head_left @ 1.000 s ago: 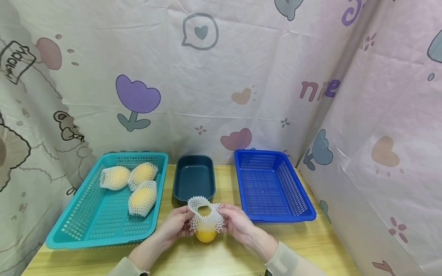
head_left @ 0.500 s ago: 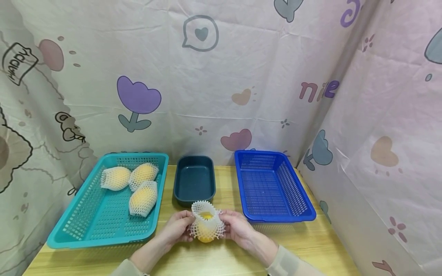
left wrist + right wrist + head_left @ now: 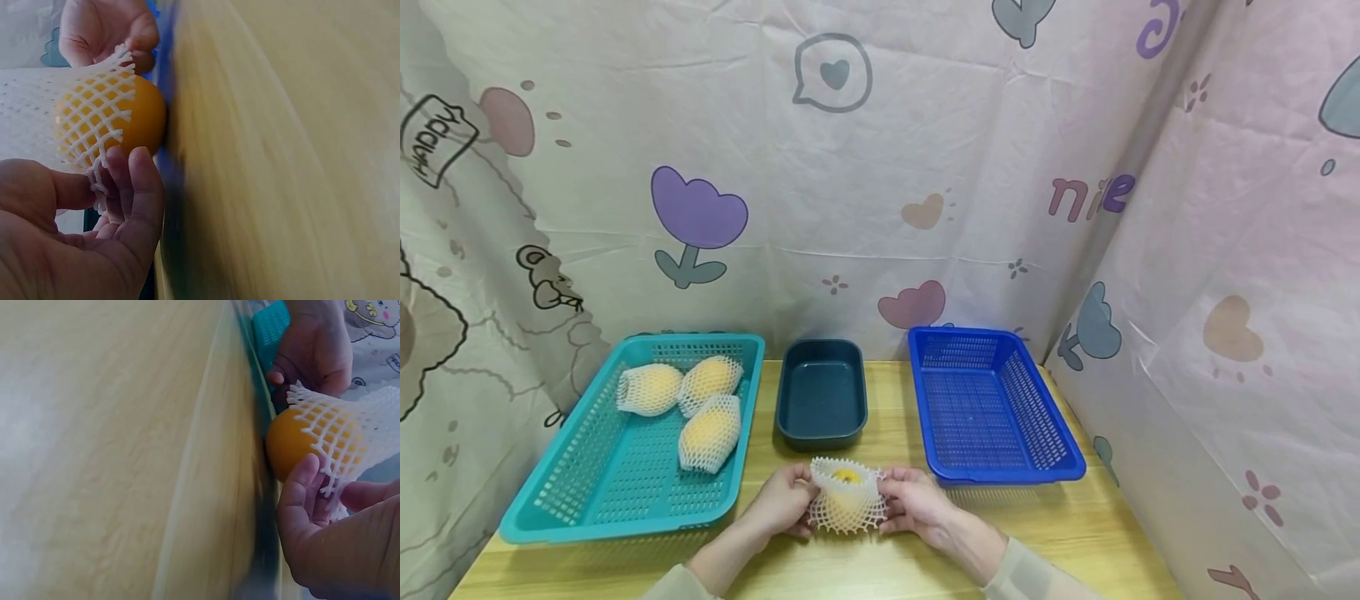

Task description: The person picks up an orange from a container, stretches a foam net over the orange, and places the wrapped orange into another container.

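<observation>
A smooth, round yellow-orange fruit (image 3: 150, 119) stands on the table at the front middle, inside a white foam net sleeve (image 3: 847, 508). The net's frayed lower edge spreads around the fruit, and through the open top a yellow patch shows in the head view. On the left side, my left hand (image 3: 784, 502) pinches the net between thumb and fingers. My right hand (image 3: 917, 506) pinches the opposite side the same way. In the right wrist view the fruit's bare lower part (image 3: 286, 444) sticks out past the net's edge, close to the right fingertips.
At left, a teal basket (image 3: 625, 527) holds 3 yellow fruits (image 3: 651, 389) in foam nets. A dark teal bin (image 3: 822, 437) stands just behind the hands. On the right sits a blue basket (image 3: 1000, 477). A patterned cloth (image 3: 850, 167) hangs around the wooden table (image 3: 865, 567).
Both hands have lowered the foam net over the fruit, stretching it sideways. The fruit's bottom was bare before; in the head view the net now reaches down around it.
</observation>
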